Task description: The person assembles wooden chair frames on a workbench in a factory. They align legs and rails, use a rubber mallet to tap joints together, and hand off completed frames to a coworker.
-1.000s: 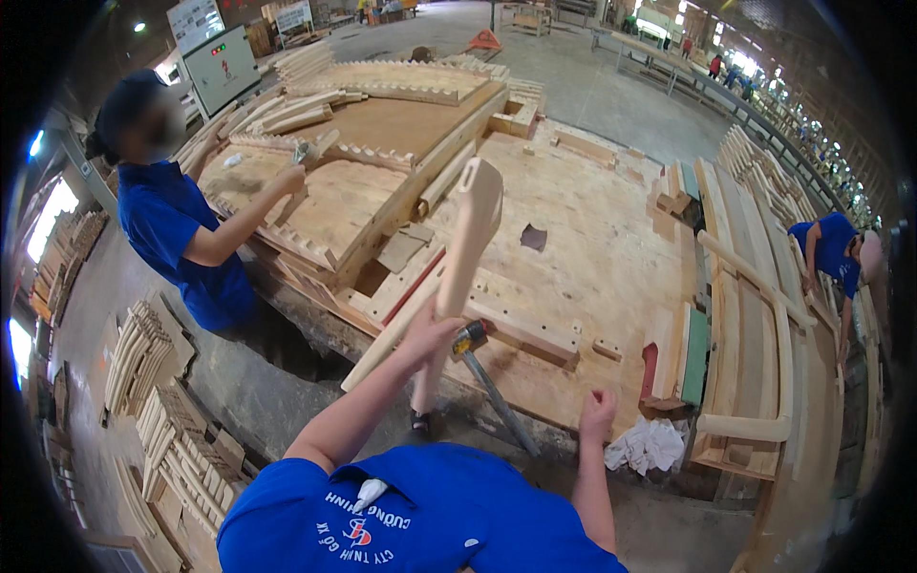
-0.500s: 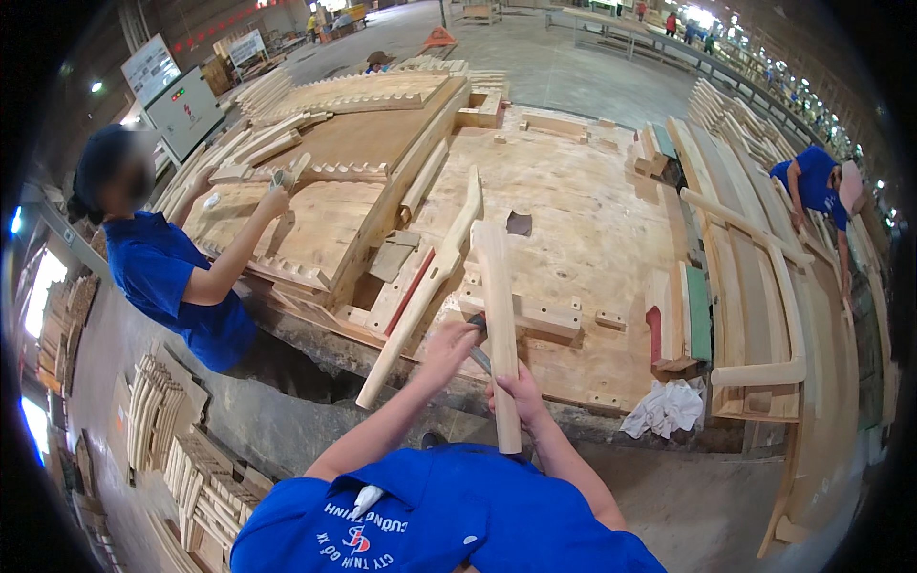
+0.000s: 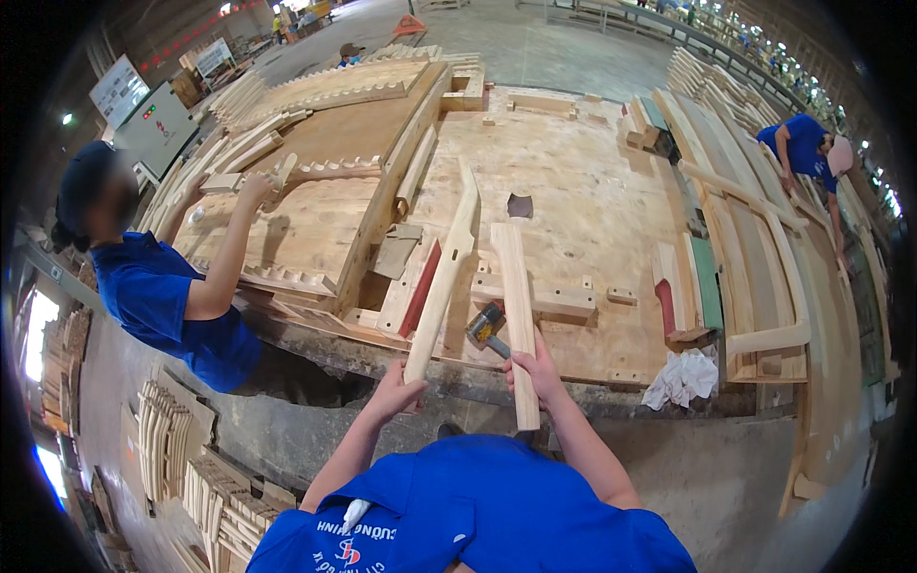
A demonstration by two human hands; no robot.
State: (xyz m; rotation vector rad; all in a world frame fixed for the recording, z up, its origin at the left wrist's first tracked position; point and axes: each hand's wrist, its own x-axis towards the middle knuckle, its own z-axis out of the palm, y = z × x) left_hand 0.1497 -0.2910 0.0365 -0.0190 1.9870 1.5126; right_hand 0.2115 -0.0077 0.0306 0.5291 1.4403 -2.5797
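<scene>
Two wood pieces in hand at the near edge of the tabletop (image 3: 592,191), neither joined to anything yet as far as visible. Left hand (image 3: 394,390) wrapped closed around the lower end of a long curved wooden piece (image 3: 447,277); the piece runs up and away across the tabletop, tip near a small dark cutout (image 3: 521,205). Right hand (image 3: 537,371) closed around a straight wooden slat (image 3: 514,306), gripping near its lower third; the slat's bottom end hangs past the near edge, its top lies on the board surface.

Judgement: early stage, parts being positioned side by side, fitting and hammering left to do. A yellow-and-black mallet (image 3: 485,327) lies untouched between the two pieces, just beside the slat.

Both pieces pale, unfinished, smooth-sanded; the curved one widens midway with a notch. White rag (image 3: 682,377) at the near right edge. A co-worker in blue (image 3: 158,296) works at the left side, another (image 3: 802,143) at the far right.
</scene>
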